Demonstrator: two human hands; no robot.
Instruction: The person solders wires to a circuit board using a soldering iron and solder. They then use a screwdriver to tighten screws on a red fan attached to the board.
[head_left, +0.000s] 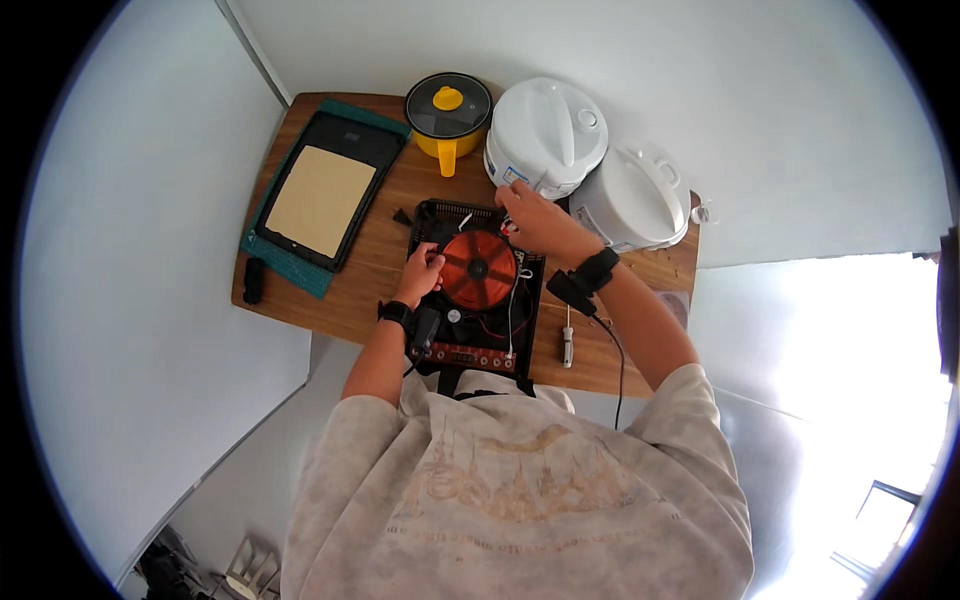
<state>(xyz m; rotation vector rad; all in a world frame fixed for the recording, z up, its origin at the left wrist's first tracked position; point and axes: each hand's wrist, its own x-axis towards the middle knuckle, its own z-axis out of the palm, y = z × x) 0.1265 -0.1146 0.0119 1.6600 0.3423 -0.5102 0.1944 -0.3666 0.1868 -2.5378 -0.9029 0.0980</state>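
Left hand: my left hand [421, 270] rests on the left side of the opened induction cooker [476, 290], fingers curled against the edge of the copper coil [478, 268]; whether they pinch anything I cannot tell.
Right hand: my right hand [533, 220] reaches over the cooker's far right corner, fingers bent down among the wires there; too small to tell whether it grips one.
Cooker: it sits near the front edge of the wooden table [370, 250], about the middle, its top off, orange-red coil bare, circuit board toward me.
Screwdriver: a small screwdriver [566, 340] lies just right of the cooker, near the front edge.
Glass top: the cooker's black top panel [325, 190] with a tan square lies on a green mat [300, 265] at the left end of the table.
Back edge: a yellow pot [448, 115] with a dark lid, then two white rice cookers [545, 135] side by side toward the right far corner.
Left front corner: a small black object [254, 280], kind unclear.
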